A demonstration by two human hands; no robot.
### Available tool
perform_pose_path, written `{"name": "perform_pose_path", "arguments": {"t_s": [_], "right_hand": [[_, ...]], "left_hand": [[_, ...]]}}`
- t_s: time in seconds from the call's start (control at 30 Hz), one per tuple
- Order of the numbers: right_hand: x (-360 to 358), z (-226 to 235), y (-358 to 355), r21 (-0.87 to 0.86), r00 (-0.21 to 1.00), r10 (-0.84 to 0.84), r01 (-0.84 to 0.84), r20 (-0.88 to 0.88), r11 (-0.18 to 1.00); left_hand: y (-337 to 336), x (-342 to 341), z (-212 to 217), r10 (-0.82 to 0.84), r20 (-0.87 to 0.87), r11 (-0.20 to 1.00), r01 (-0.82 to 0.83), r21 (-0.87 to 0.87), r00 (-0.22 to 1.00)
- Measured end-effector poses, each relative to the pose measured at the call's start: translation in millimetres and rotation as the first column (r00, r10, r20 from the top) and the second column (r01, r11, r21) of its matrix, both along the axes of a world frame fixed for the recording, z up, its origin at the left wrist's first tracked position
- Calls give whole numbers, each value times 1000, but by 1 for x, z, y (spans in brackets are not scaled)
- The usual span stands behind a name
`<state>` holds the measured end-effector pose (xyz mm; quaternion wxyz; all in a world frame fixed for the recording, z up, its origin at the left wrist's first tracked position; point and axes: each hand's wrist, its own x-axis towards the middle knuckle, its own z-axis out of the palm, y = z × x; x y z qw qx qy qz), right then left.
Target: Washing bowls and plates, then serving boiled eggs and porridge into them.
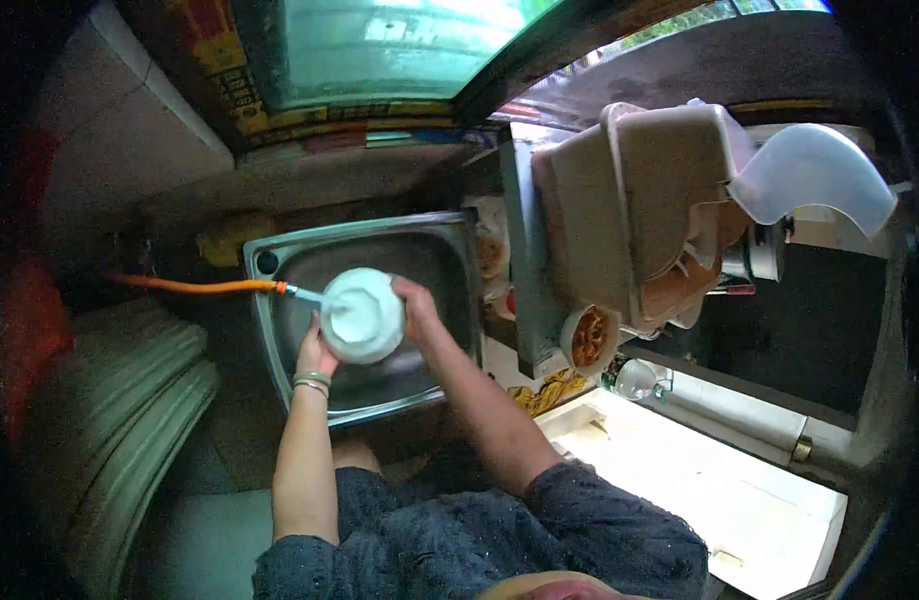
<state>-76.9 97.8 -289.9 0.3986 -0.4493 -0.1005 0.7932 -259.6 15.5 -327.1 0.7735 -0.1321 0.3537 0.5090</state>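
Observation:
A round white bowl [385, 340] is held between my two hands above the metal sink [440, 240]. My left hand [318, 352], with bands round its wrist, grips the bowl's lower left side. On the bowl's right side, my right hand [416, 305] has its fingers closed on the rim and wall. An orange hose [210, 287] comes in from the left, its pale end reaching over the bowl's left edge. What looks like water runs from it into the bowl. The fingers beneath the bowl are hidden.
Right of the sink stands a rack [525, 250] with a large brown tub [670, 160] and a clear plastic scoop [810, 180]. A bowl of reddish-brown food [589, 340] sits near a plastic bottle [640, 380]. Stacked greenish sheets [150, 400] line the left.

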Motion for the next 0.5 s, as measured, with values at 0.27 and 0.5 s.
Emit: {"name": "perform_pose_path", "arguments": {"t_s": [0.27, 0.5], "right_hand": [[-56, -30, -4, 103, 92, -60, -602, 994, 792], [-88, -21, -18, 318, 304, -150, -642, 941, 698]], "left_hand": [[11, 16, 29, 277, -49, 961, -277, 11, 959], [19, 41, 35, 106, -477, 993, -116, 8, 873]]}}
